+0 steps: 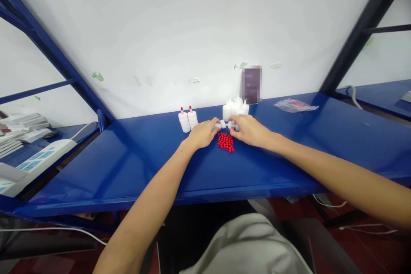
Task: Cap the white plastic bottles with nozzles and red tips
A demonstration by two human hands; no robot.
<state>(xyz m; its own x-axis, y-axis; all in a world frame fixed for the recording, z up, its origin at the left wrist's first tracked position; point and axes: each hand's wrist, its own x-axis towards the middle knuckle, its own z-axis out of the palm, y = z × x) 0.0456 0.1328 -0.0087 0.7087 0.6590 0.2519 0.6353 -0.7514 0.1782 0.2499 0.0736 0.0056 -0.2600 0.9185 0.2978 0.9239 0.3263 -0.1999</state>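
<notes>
My left hand (203, 133) is closed around a small white plastic bottle (218, 125) that lies nearly level, its neck pointing right. Facing it, a second white bottle (236, 127) sits in the closed fingers of my right hand (249, 130), neck to the left. The two white ends almost meet between my hands; whether they touch I cannot tell. Just below lies a cluster of small red caps (225, 142). Two upright white bottles with red tips (184, 122) stand left of my left hand. Behind my right hand stand several white bottles (236, 107) without red tips.
A dark pixelated rectangle (251, 84) leans on the white wall. To the right, a clear plastic bag (296, 105) with something red inside lies on the blue table (141, 167). A power strip (38, 162) is at the far left. Blue frame posts rise on both sides.
</notes>
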